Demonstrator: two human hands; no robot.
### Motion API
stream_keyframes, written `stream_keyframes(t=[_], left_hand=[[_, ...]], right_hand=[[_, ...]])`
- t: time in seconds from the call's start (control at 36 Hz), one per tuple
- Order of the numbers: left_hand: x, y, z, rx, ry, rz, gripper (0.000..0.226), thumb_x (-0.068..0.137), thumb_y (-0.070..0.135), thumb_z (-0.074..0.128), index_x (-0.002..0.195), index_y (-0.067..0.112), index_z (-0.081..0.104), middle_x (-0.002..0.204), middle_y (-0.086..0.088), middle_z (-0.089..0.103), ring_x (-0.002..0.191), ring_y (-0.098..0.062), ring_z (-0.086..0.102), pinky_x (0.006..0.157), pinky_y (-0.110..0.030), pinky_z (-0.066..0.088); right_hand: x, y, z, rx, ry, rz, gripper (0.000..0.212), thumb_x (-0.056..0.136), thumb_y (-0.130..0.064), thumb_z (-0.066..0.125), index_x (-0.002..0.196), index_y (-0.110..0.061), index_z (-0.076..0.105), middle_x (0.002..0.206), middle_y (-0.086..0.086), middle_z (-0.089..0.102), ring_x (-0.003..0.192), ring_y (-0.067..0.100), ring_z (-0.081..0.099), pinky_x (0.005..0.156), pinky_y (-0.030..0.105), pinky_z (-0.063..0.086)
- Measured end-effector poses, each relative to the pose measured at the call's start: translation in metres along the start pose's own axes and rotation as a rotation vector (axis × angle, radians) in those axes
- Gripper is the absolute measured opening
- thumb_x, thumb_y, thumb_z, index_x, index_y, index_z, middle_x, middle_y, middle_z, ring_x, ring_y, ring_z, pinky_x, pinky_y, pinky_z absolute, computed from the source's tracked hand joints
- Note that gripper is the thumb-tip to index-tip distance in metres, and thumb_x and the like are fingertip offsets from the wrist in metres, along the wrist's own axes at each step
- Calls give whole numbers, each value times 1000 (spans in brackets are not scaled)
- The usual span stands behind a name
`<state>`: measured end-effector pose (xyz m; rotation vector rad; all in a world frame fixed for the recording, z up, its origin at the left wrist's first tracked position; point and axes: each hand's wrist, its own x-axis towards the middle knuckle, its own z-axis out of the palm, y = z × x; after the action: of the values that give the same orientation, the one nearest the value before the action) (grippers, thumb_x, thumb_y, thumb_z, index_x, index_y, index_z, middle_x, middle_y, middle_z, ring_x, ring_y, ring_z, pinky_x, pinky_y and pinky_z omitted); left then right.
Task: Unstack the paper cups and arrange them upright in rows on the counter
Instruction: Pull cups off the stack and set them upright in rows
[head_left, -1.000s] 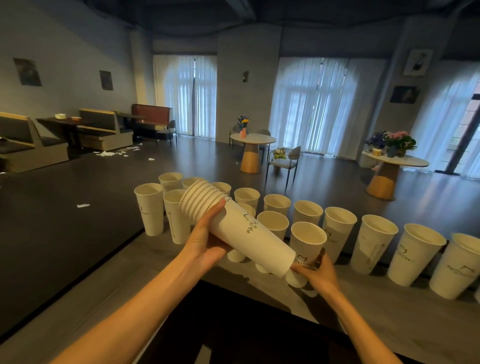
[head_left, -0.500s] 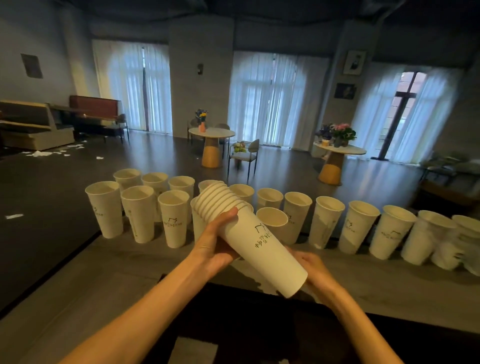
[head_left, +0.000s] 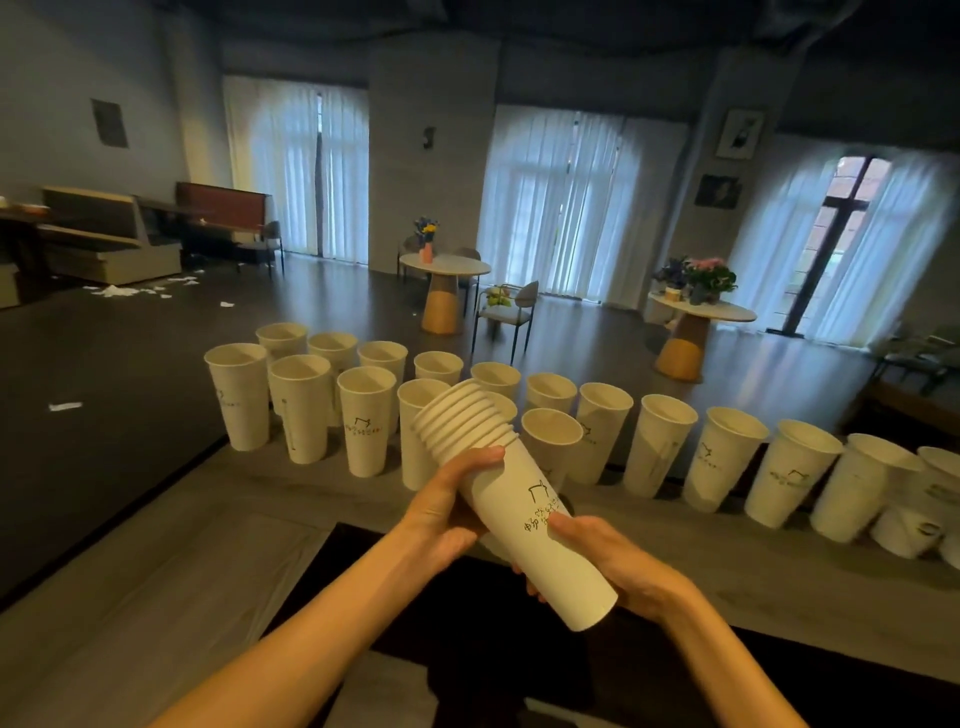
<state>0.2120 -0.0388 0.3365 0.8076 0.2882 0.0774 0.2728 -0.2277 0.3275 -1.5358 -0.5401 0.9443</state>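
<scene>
I look across a grey wood-grain counter (head_left: 171, 587) into a dim café room: dark floor, white curtains (head_left: 561, 197) over tall windows, two round tables (head_left: 444, 266) with flowers, a chair (head_left: 511, 306) between them, booth seating (head_left: 109, 244) at far left with paper scraps (head_left: 117, 291) scattered on the floor in front of it.

In front of me I hold the stack of paper cups (head_left: 511, 499) tilted above the counter, rims pointing up and away to the left, base down toward the right. My left hand (head_left: 447, 506) wraps the stack just below the cluster of nested rims, thumb lying over the top. My right hand (head_left: 608, 556) grips the lower part near the base, thumb on the printed side, fingers curled underneath.

Behind the stack, the upright cups (head_left: 366, 421) stand on the counter in two rows, mouths up; the ones whose insides I can see are empty. The front row runs far to the right, where the last cups (head_left: 914, 514) crowd together and blur at the edge of view
</scene>
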Motion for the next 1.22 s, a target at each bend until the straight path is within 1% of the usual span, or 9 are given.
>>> stream_keyframes(t=[0.11,0.19,0.33,0.47,0.69,0.78,0.89,1.03,1.22], left_hand=[[-4,-5,9,-26,13,47,80,47,18,90,123,5,66,126,-24,68,124,-39,61,108,-60,46],[-6,-10,17,-30,24,67,80,44,18,90,119,5,67,120,-23,71,116,-37,65,108,-58,47],[-11,-14,38,-31,46,119,58,50,11,88,105,9,69,85,-12,77,94,-30,67,105,-54,49],[-14,-24,55,-56,54,160,46,59,6,84,103,10,70,86,-10,77,90,-27,68,99,-47,51],[-9,-8,66,-259,159,207,64,61,13,85,121,11,64,107,-14,73,104,-32,65,94,-52,53],[-7,6,65,-378,173,236,81,53,20,93,127,10,60,116,-18,72,111,-36,65,91,-57,56],[-7,13,61,-395,182,236,57,73,23,83,123,11,58,121,-17,67,114,-36,61,102,-58,49],[-5,10,46,-369,162,227,115,30,13,102,135,15,56,129,-16,68,120,-39,62,105,-64,46],[2,8,33,-393,184,175,115,29,7,101,134,16,54,130,-19,65,120,-44,60,101,-68,47]], right_hand=[[0,1,-10,-68,5,-8,93,57,-65,81,122,-3,58,106,20,72,87,29,70,74,35,59],[-2,1,-16,-118,64,5,76,70,-53,76,125,-4,58,111,19,72,93,30,71,78,36,58],[-15,-10,-24,-267,155,-47,40,77,-34,72,114,-21,64,106,-4,72,90,8,71,70,19,55],[-25,-7,-41,-408,202,-170,54,69,-36,82,119,-33,60,112,-11,70,97,-2,66,74,19,55],[-29,26,-95,-476,358,-289,75,59,-32,93,120,-41,49,124,-15,53,115,7,53,89,31,54],[-25,35,-112,-403,424,-305,76,63,-16,91,119,-41,47,124,-14,52,117,8,50,83,21,47],[-13,46,-129,-248,528,-291,86,64,-5,89,132,-30,42,131,-6,52,127,19,47,102,37,42],[4,47,-141,-173,590,-268,99,65,-14,89,146,-21,34,146,4,48,136,26,44,109,46,37],[31,51,-146,-163,604,-165,98,64,-13,90,145,-18,34,145,8,49,136,29,43,111,49,35]])
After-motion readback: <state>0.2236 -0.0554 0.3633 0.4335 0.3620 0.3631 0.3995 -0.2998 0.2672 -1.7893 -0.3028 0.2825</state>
